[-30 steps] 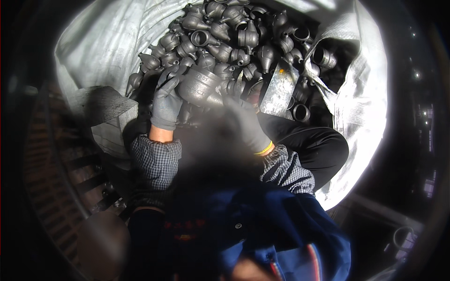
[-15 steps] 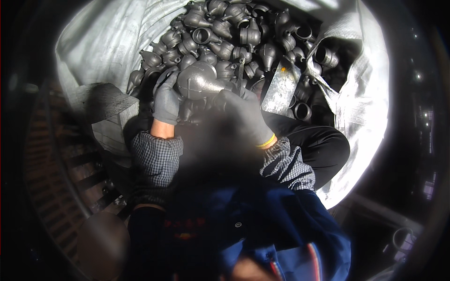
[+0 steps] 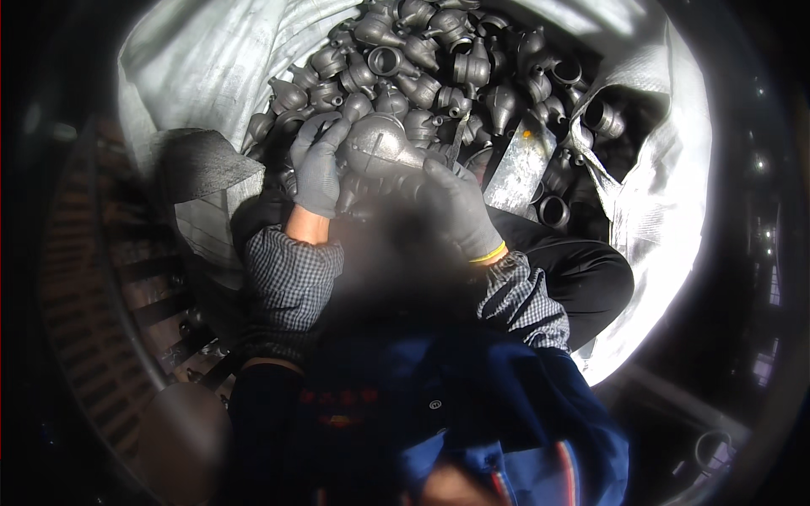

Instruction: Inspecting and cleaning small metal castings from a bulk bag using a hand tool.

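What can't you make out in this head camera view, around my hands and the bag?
In the head view:
Underside of the grey metal part: turned away from the camera.
Exact fingertip contact of the left hand and right hand: too small to tell.
Space below the hands: lost in dark blur.
Lower layers of the parts pile: covered by upper ones.
White bag's far rim: cut off by the top edge.

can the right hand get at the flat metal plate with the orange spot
Probably yes: the flat metal plate lies just right of the right hand, with nothing visible blocking it. That hand seems to be on the narrow end of the grey casting, though, so it may need freeing first.
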Available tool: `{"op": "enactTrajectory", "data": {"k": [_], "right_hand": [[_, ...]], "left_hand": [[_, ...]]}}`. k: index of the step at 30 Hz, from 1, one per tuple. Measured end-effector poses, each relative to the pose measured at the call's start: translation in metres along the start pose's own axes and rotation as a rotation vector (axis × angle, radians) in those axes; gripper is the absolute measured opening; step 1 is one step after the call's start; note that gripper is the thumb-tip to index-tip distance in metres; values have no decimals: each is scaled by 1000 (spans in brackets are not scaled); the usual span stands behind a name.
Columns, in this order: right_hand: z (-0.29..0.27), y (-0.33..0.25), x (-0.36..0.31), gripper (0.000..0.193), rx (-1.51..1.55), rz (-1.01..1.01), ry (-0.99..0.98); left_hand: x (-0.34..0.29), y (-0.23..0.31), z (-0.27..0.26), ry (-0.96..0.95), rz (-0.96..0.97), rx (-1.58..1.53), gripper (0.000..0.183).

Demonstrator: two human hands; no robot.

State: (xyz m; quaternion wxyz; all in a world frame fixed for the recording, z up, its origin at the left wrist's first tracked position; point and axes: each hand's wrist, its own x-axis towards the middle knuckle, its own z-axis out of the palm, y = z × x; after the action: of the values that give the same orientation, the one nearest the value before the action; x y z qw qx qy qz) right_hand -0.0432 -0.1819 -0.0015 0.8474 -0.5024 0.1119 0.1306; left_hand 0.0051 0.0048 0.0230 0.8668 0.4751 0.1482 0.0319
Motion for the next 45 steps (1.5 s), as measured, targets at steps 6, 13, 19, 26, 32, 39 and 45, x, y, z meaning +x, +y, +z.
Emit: {"op": "enactTrajectory", "data": {"k": [6, 13, 19, 26, 32, 39, 45], "right_hand": [[-2, -3, 3, 22, 9, 7, -29], [-14, 4, 11, 39, 73, 119, -106], [-33, 19, 22, 43, 219, 193, -196], [-39, 31, 25, 47, 322, 292, -176], [-22, 18, 17, 21, 594, 330, -98], [-8, -9, 4, 22, 651, 282, -35], [-39, -10, 14, 24, 590, 182, -378]], "left_hand": [[1, -3, -4, -66, 76, 58, 6], [-5, -1, -2, -95, 212, 99, 6], [-9, 2, -2, -179, 267, 142, 17], [-14, 5, -8, -180, 377, 260, 19], [-25, 19, -4, -319, 292, 125, 32], [-18, -6, -28, -429, -286, -235, 44], [-15, -28, -49, -646, -688, -916, 61]]}}
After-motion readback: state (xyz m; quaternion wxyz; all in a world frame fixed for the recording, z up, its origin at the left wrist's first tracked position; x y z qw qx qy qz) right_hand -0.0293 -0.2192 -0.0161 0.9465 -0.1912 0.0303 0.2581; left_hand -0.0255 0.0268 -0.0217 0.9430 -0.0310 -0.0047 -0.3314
